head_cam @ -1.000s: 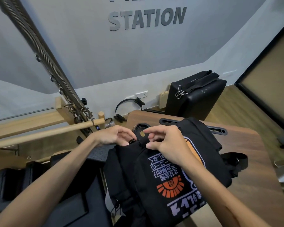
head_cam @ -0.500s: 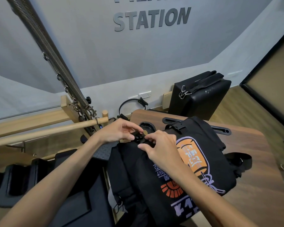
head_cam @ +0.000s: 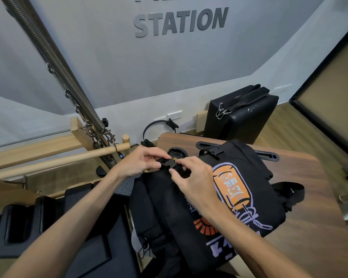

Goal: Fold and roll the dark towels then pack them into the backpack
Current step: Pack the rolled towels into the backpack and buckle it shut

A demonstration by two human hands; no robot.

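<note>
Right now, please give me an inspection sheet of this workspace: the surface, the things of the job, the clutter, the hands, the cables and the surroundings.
Surface: wooden table with a cup recess and slots; the backpack lies on it.
Job's things: black backpack with an orange print; its black buckle sits at the top edge. Towels: nothing seen.
Clutter: a metal clip at the table's right edge.
Hands: left hand and right hand both pinch the buckle.
Cables: nothing seen.
Surroundings: black padded box by the wall, metal spring on a wooden frame, wooden bar, wall sign "STATION".
</note>
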